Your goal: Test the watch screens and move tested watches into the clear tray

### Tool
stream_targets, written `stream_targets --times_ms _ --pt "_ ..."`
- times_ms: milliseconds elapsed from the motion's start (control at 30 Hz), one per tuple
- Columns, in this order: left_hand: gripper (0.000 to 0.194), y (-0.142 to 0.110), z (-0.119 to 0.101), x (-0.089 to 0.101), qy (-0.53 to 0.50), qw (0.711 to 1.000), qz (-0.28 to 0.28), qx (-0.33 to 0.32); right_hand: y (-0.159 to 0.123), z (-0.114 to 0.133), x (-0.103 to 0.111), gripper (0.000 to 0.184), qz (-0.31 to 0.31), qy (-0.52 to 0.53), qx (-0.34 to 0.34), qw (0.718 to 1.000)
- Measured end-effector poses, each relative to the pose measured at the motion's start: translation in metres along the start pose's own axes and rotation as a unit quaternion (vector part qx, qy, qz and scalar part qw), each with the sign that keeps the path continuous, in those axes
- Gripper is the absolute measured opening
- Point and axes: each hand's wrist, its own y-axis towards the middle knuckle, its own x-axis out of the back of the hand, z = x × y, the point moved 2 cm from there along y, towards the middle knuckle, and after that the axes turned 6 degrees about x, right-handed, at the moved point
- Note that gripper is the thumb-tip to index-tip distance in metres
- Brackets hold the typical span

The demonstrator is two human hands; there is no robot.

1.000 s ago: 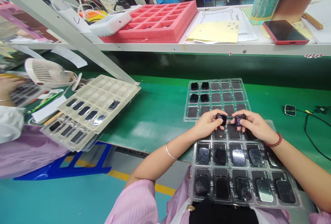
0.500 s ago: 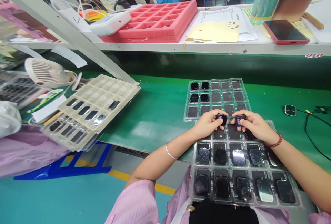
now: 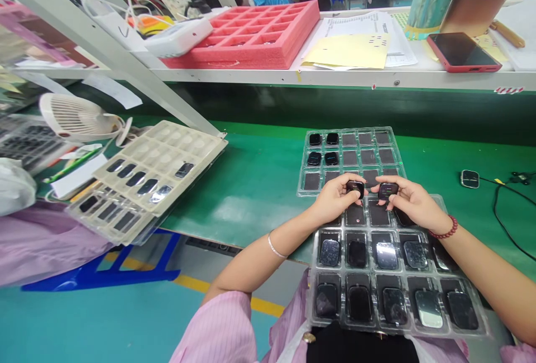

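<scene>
At the far left of the green desk (image 3: 259, 195), a white desk fan (image 3: 75, 117) stood beside a beige plastic tray (image 3: 159, 167) that held a few dark panels in its lower rows. Nearer the middle, the person's forearms angled inward from both sides and met over the back edge of a clear blister tray (image 3: 460, 332), which lay at the desk's front edge and carried dark rectangular screens.

The left hand (image 3: 337, 198), with a thin bangle (image 3: 274, 247) at the wrist, curled its fingers (image 3: 343, 187) around a small dark square display panel (image 3: 355, 188). The right hand (image 3: 412, 201), with a red bead bracelet (image 3: 444, 229), pinched a matching display panel (image 3: 387, 190) in its fingers (image 3: 396, 184). Both panels were held up, just apart, above the junction with a second clear tray (image 3: 347, 131) behind. Toward the right edge of the desk lay a black cable (image 3: 498, 218).
</scene>
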Motion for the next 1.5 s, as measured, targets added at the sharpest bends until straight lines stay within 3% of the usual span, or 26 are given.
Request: stream_targets --times_ms 533,733,867,1067,1300,1500 --pt "0.040 -0.0017 -0.0001 -0.0017 0.038 0.999 0.002 -0.003 -0.0003 0.0018 -0.0010 0.040 0.010 -0.001 0.004 1.000" --pt "0.034 -0.0015 0.0008 -0.0011 0.031 0.999 0.009 0.009 -0.0008 0.0013 -0.0016 0.037 0.018 -0.026 0.007 0.999" --pt "0.042 -0.0013 0.0010 -0.0007 0.050 0.999 0.001 0.002 -0.0012 0.0041 -0.0050 0.040 0.026 -0.007 0.020 0.999" --pt "0.028 -0.0013 0.0004 -0.0008 0.022 1.000 0.005 0.010 0.0006 0.0040 -0.0011 0.037 0.016 -0.008 0.009 1.000" --pt "0.047 -0.0007 0.0040 0.0006 0.054 0.999 0.006 -0.009 0.0010 -0.0021 0.0001 0.048 0.011 0.013 -0.005 1.000" --pt "0.051 -0.0008 0.0041 0.0005 0.074 0.997 0.010 -0.003 0.0008 -0.0024 -0.0014 0.047 0.014 0.002 -0.002 1.000"
